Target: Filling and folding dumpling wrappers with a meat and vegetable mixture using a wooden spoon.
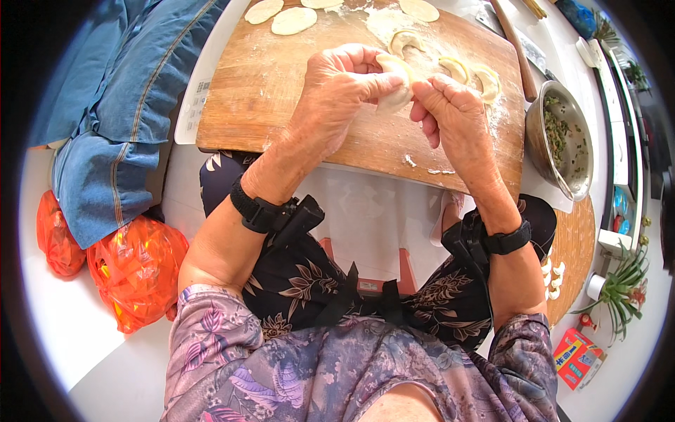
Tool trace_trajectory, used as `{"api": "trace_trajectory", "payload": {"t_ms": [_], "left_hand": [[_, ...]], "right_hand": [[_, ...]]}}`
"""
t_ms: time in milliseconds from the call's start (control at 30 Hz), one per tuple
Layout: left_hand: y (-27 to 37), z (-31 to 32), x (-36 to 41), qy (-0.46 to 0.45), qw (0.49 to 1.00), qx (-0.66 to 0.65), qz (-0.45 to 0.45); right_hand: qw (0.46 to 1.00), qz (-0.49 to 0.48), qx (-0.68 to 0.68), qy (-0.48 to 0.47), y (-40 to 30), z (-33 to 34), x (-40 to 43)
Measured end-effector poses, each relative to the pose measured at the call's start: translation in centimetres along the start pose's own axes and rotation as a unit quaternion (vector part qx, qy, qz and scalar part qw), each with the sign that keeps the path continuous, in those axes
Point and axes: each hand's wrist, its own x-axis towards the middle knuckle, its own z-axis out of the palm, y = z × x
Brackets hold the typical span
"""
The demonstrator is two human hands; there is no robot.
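Observation:
My left hand [352,79] grips a folded dumpling [393,97] above a floured wooden board [253,100]. The fingertips of my right hand [448,105] pinch the dumpling's right edge. Several shaped dumplings, one of them a curved dumpling [488,84], lie on the board beyond and beside my right hand. Flat round dough wrappers [293,20] rest near the board's far edge, with loose flour [387,24] between them. How far the dumpling's edge is sealed cannot be told, as my fingers cover part of it.
A steel bowl [577,158] with chopped green filling [555,129] stands right of the board, near a wooden rolling pin [514,50]. Lower right, a round woven mat [572,232] holds several small dumplings [553,277]. Red plastic bags [137,269] and blue denim cloth [116,179] are at the left.

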Motion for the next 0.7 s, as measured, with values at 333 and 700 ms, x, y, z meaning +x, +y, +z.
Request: {"api": "trace_trajectory", "payload": {"t_ms": [333, 700], "left_hand": [[0.11, 0.06, -0.01, 0.0, 1.0, -0.018, 0.0], [-0.06, -0.41, 0.16, 0.018, 0.997, -0.062, -0.03]], "right_hand": [[1.0, 0.017, 0.015, -0.004, -0.02, 0.31, -0.24], [0.997, 0.012, 0.076, -0.027, 0.5, 0.28, 0.05]]}}
